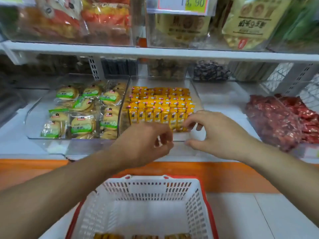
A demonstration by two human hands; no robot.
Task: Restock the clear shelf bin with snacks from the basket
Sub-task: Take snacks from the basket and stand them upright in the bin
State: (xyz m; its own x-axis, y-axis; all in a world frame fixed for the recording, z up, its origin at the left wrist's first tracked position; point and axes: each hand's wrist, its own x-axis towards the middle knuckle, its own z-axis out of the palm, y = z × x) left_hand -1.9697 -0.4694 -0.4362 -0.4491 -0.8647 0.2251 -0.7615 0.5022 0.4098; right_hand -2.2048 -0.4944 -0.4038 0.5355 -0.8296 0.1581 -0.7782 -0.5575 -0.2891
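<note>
**Desk:** Report the bin.

**Operator:** I see the clear bin [179, 137] in the middle of the lower shelf [224, 104]. It is packed with yellow packets [160, 104] standing in rows from the back wall to near the front wall. A bare strip of the bin floor shows in front of the first row.

**Desk:** Hands?

**Operator:** Both are at the front of that bin, close together but not touching. My right hand [212, 133] has its bent fingertips on the right end of the front row. Its thumb is spread away from them, low by the front wall, and I see no pinch. My left hand [146, 144] hovers by the bin's front left corner with the fingers curled toward the palm. I cannot tell whether it holds anything.

**Desk:** Basket?

**Operator:** The white basket [146, 187] with a red rim sits below the shelf edge, directly under my arms. A few orange-yellow packets [108, 236] lie on its floor at the bottom edge of the view, and they are too cut off to identify.

**Desk:** Surroundings?

**Operator:** A second clear bin just to the left holds round biscuits [82, 109] in green-labelled wrappers. A heap of red packets [279, 121] lies on the shelf to the right. An orange strip [224, 171] runs along the shelf front. A price tag [195, 3] hangs on the shelf above.
</note>
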